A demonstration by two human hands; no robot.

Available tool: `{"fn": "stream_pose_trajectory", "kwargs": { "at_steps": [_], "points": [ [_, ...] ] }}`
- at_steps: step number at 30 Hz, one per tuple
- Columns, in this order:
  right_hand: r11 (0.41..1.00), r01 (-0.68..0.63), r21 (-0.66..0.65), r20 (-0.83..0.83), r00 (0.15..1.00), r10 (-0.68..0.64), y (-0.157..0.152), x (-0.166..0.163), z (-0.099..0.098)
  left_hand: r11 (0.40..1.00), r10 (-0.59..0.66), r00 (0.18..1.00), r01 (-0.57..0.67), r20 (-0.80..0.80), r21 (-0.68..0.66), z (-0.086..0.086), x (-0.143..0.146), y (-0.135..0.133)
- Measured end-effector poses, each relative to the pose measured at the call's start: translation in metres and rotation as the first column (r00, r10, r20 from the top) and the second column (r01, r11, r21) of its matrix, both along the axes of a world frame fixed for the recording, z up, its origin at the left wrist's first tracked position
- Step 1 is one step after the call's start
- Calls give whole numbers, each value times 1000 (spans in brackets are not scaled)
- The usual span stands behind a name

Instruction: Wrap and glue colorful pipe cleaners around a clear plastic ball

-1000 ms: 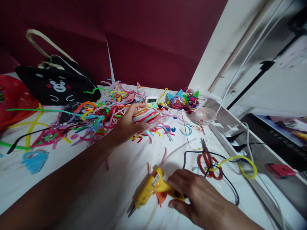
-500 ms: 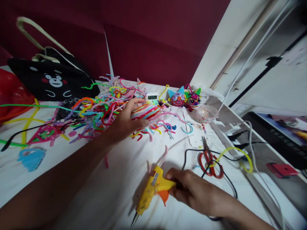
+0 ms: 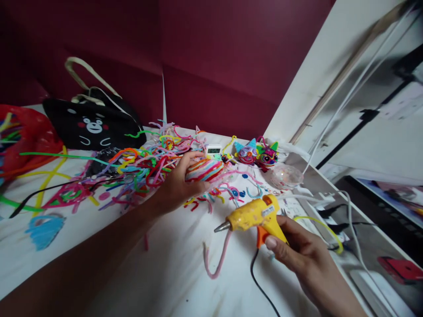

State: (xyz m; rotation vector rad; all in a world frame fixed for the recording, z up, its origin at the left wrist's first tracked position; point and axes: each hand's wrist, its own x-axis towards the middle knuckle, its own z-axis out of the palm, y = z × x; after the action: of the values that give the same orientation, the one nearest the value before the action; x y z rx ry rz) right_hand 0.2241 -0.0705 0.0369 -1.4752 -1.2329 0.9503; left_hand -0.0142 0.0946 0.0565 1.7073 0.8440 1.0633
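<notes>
White cloth before a dark red wall lies under a yellow glue gun, smudged, with an orange trigger and a metal nozzle pointed left, which is held just above the cloth by the right hand, fingers wrapped round its grip, a black cord trailing from it. Farther back a striped ball is gripped by the curled fingers of the left hand, beside a tangled heap of coloured pipe cleaners. A pink pipe cleaner is seen lying below the nozzle, and two cat heads and a black bag near the wall.
</notes>
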Motion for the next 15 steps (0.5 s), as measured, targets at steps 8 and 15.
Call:
{"fn": "stream_pose_trajectory", "kwargs": {
  "at_steps": [8,15],
  "points": [
    [960,235,152,12,971,-239,-4,-8,-18,997,-60,996,62,-60,35,-4,1,-1],
    [900,286,328,66,944,-325,-9,-2,-25,986,-65,976,94,-207,135,-9,2,-4]
  ]
}}
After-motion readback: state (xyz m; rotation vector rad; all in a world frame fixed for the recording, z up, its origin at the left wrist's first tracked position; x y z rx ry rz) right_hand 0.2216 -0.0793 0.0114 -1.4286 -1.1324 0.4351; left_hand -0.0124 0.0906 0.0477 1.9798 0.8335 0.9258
